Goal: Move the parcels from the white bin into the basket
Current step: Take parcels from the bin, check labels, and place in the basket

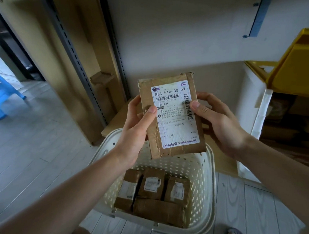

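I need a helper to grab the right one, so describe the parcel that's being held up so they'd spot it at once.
Find the cream perforated basket on the floor. Above it, the left hand and right hand grip a brown parcel. Unlike the parcels in the basket, it faces up, label reading 863 H10-00 59.

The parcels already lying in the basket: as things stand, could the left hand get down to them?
Probably not right away: the left hand and right hand both grip a held parcel above the basket. The parcels in the basket lie uncovered beneath.
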